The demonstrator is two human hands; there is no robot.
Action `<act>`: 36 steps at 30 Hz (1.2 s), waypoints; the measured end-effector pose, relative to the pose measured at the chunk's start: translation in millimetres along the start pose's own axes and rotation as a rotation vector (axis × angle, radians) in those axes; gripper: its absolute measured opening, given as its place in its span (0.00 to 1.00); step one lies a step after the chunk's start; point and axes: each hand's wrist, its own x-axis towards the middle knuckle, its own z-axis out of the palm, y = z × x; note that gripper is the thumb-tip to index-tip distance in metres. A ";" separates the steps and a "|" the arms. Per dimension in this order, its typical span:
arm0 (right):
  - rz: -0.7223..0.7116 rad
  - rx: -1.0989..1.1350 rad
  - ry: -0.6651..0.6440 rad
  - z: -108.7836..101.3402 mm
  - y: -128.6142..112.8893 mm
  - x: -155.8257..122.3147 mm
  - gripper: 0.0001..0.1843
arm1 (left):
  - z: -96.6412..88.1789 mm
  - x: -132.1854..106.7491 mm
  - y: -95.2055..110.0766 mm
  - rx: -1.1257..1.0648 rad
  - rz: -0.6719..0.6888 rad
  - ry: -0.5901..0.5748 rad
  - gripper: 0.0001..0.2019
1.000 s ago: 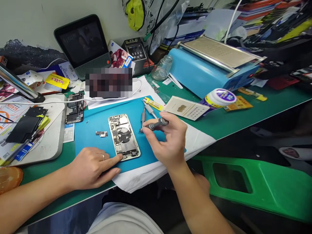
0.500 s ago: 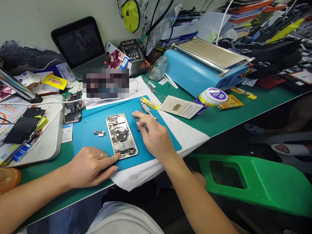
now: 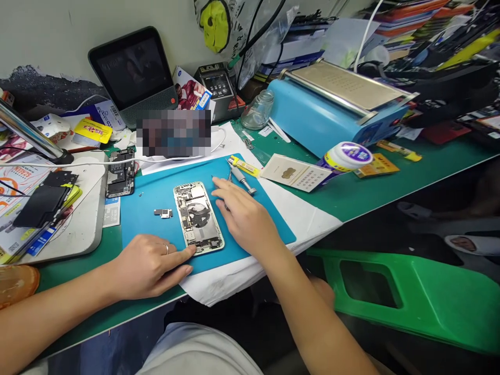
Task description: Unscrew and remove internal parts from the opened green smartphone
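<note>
An opened phone [image 3: 198, 217] with its insides showing lies on a blue mat [image 3: 156, 198]. My left hand [image 3: 150, 265] rests flat on the mat's near edge, its forefinger tip touching the phone's lower left corner; a ring is on one finger. My right hand [image 3: 242, 216] lies palm down just right of the phone, fingers stretched toward the phone's upper right corner, nothing visible in it. A grey screwdriver [image 3: 244, 182] lies on the mat just beyond those fingers. A small metal part [image 3: 163, 212] sits left of the phone.
A second opened phone [image 3: 119, 174] lies left of the mat beside a white tray [image 3: 84, 229]. A blue machine [image 3: 332, 109], glass jar [image 3: 258, 109], white tub [image 3: 349, 155] and booklet [image 3: 297, 174] stand to the right. Behind is a dark screen [image 3: 135, 70]. A green stool [image 3: 410, 291] is below.
My right hand held a screwdriver raised to the right of the phone; it has since come down and leftward onto the mat and now lies flat. My left hand has stayed put.
</note>
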 end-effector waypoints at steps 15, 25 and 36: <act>0.019 -0.035 -0.072 -0.4 0.2 2.5 0.15 | -1.2 0.2 1.4 0.008 0.001 0.002 0.17; 0.058 -0.044 -0.157 0.4 1.8 5.2 0.21 | -1.0 1.0 1.5 0.010 0.000 0.006 0.17; 0.065 -0.048 -0.189 0.7 -0.2 6.1 0.24 | 0.3 -0.5 3.3 0.038 -0.002 0.002 0.17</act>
